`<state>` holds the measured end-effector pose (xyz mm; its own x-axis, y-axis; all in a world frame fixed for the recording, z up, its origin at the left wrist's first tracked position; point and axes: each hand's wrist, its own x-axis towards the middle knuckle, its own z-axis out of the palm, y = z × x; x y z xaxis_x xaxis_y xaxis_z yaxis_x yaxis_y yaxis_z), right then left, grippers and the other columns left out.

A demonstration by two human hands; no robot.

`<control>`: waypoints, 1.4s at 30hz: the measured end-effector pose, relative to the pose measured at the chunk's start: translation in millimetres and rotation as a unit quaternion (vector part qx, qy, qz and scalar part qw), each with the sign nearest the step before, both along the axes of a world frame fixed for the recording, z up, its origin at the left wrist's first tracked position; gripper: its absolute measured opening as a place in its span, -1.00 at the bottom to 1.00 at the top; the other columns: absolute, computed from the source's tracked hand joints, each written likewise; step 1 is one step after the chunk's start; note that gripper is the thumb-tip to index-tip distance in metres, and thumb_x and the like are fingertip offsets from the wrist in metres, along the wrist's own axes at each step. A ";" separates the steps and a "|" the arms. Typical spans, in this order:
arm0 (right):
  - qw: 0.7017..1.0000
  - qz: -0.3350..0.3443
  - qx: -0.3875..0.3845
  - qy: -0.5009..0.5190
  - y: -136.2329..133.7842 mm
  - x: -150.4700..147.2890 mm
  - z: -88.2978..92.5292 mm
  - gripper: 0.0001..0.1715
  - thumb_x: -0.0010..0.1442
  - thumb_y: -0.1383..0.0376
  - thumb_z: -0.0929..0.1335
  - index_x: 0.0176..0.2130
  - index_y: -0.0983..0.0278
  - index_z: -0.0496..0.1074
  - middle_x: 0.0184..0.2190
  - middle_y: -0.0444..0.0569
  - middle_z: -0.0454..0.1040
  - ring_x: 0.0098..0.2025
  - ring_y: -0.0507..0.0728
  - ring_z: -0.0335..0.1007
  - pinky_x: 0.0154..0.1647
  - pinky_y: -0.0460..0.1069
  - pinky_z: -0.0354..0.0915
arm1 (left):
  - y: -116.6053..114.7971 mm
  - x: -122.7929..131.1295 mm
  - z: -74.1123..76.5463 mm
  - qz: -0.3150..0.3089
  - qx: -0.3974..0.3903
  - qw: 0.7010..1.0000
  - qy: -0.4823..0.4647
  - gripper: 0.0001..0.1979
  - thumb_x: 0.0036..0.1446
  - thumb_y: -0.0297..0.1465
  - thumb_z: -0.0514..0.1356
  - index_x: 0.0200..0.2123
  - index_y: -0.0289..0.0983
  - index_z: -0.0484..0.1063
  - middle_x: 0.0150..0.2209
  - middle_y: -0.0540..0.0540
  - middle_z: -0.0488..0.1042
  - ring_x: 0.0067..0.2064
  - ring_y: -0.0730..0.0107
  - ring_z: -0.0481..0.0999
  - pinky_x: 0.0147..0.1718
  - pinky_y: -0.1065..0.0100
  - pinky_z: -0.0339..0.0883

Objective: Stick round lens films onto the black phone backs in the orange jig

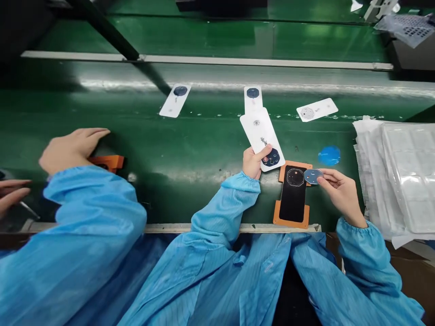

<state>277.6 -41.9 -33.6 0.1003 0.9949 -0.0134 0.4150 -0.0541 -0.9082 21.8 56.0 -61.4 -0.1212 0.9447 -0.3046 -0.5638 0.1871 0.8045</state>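
My left hand (252,163) is closed around the lower end of a white phone back cover (260,123), thumb beside its dark round camera area. The cover tilts and overlaps, in view, another white back cover (253,96) lying farther back. Between thumb and fingers of my right hand (340,191) is a round blue-grey camera disc (313,176) with small holes. That disc hangs at the right edge of an orange fixture (291,220). Lying in the fixture is a black phone-shaped panel (292,199) with a round camera area near its top.
Two more white covers lie apart on the green bench (197,149): one left (171,106), one right (324,107). A blue round film (329,155) is near stacked clear trays (411,181). At left, a co-worker's hand (70,149) is by another orange fixture (113,162).
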 end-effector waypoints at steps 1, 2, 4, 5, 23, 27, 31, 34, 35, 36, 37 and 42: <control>0.998 0.004 0.038 -0.042 1.8 -4.0 -1.3 -0.70 0.27 0.14 0.48 -0.04 0.19 0.63 -0.15 -0.01 0.69 -0.15 0.18 0.67 -0.11 0.06 0.57 | 0.7 0.1 -0.7 0.003 0.004 1.000 0.002 -0.49 -0.41 -0.19 0.64 -0.42 -0.37 0.62 -0.46 -0.02 0.56 -0.58 0.69 0.26 -0.59 0.51 0.17; 0.993 0.013 0.084 -0.085 3.7 -8.1 -2.7 -0.74 0.30 0.18 0.46 -0.04 0.18 0.63 -0.15 -0.02 0.69 -0.15 0.18 0.67 -0.11 0.06 0.56 | 1.4 0.2 -1.4 0.006 0.005 1.000 0.002 -0.49 -0.39 -0.18 0.64 -0.41 -0.37 0.62 -0.46 -0.02 0.56 -0.57 0.69 0.27 -0.59 0.51 0.17; 0.967 0.050 0.190 -0.162 7.5 -15.1 -5.7 -0.80 0.35 0.28 0.42 -0.05 0.15 0.64 -0.14 -0.05 0.69 -0.13 0.15 0.65 -0.10 0.05 0.55 | 2.8 0.7 -2.7 0.005 -0.001 1.000 -0.006 -0.50 -0.32 -0.15 0.63 -0.39 -0.37 0.62 -0.44 -0.03 0.57 -0.56 0.66 0.32 -0.59 0.50 0.20; 0.949 0.079 0.238 -0.190 9.0 -17.5 -7.2 -0.77 0.37 0.34 0.40 -0.03 0.14 0.63 -0.12 -0.06 0.69 -0.11 0.14 0.64 -0.08 0.05 0.55 | 3.4 1.0 -3.3 0.004 -0.006 1.000 -0.011 -0.50 -0.27 -0.12 0.61 -0.37 -0.37 0.61 -0.43 -0.04 0.58 -0.55 0.63 0.36 -0.59 0.50 0.22; 0.823 0.202 0.262 -0.462 -12.7 -51.5 -18.0 -0.68 0.43 0.37 0.32 0.13 0.25 0.49 -0.08 0.10 0.60 -0.20 0.18 0.44 -0.24 0.09 0.25 | 3.4 0.0 -4.9 -0.035 0.063 0.996 0.055 -0.54 -0.20 -0.14 0.60 -0.39 -0.36 0.59 -0.51 -0.08 0.57 -0.51 0.50 0.49 -0.62 0.47 0.20; 0.840 0.200 0.242 -0.442 -12.6 -51.6 -10.1 -0.74 0.44 0.31 0.31 0.06 0.23 0.51 -0.10 0.08 0.61 -0.18 0.19 0.45 -0.21 0.11 0.29 | -0.7 3.4 -2.5 -0.056 0.071 0.995 0.041 -0.48 -0.28 -0.12 0.62 -0.37 -0.37 0.60 -0.41 -0.16 0.63 -0.39 0.36 0.60 -0.58 0.45 0.28; 0.911 0.126 0.247 -0.306 0.7 -58.3 5.9 -0.85 0.42 0.30 0.33 -0.09 0.19 0.53 -0.17 0.00 0.62 -0.17 0.16 0.51 -0.14 0.09 0.41 | -11.8 14.8 3.0 -0.093 0.064 0.993 -0.018 -0.38 -0.14 0.07 0.52 -0.27 -0.37 0.61 -0.30 -0.20 0.66 -0.33 0.27 0.65 -0.48 0.38 0.48; 0.935 0.042 0.266 -0.230 19.0 -70.5 13.9 -0.91 0.39 0.29 0.36 -0.16 0.20 0.51 -0.19 0.03 0.59 -0.15 0.16 0.54 -0.17 0.05 0.47 | -23.3 26.6 5.2 -0.127 0.066 0.988 -0.051 -0.32 -0.05 0.18 0.42 -0.26 -0.38 0.61 -0.26 -0.24 0.67 -0.24 0.18 0.69 -0.34 0.30 0.60; 0.936 0.019 0.274 -0.221 25.1 -74.6 14.6 -0.92 0.38 0.28 0.37 -0.19 0.22 0.50 -0.17 0.06 0.58 -0.11 0.17 0.55 -0.16 0.05 0.49 | -27.1 30.4 5.1 -0.138 0.070 0.987 -0.052 -0.30 -0.05 0.20 0.41 -0.26 -0.39 0.61 -0.25 -0.25 0.68 -0.21 0.15 0.70 -0.28 0.27 0.62; 0.934 -0.004 0.282 -0.218 30.6 -78.2 14.2 -0.91 0.36 0.27 0.38 -0.22 0.22 0.50 -0.14 0.09 0.57 -0.06 0.19 0.55 -0.13 0.06 0.51 | -30.7 33.7 4.7 -0.148 0.076 0.985 -0.051 -0.29 -0.05 0.21 0.40 -0.25 -0.39 0.61 -0.22 -0.26 0.68 -0.17 0.12 0.70 -0.22 0.24 0.63; 0.932 -0.025 0.288 -0.219 35.2 -81.1 13.2 -0.89 0.35 0.26 0.40 -0.24 0.23 0.50 -0.12 0.11 0.55 -0.02 0.20 0.54 -0.09 0.08 0.53 | -33.8 36.6 4.1 -0.153 0.083 0.984 -0.049 -0.28 -0.06 0.21 0.40 -0.23 -0.39 0.62 -0.19 -0.27 0.68 -0.13 0.09 0.70 -0.16 0.21 0.63; 0.939 -0.071 0.266 -0.208 43.8 -84.3 7.8 -0.86 0.34 0.21 0.40 -0.26 0.21 0.51 -0.11 0.09 0.51 -0.04 0.20 0.55 -0.10 0.11 0.59 | -42.2 43.6 0.6 -0.151 0.113 0.982 -0.030 -0.27 -0.02 0.19 0.40 -0.04 -0.32 0.61 0.02 -0.28 0.65 0.05 -0.01 0.66 0.00 0.14 0.59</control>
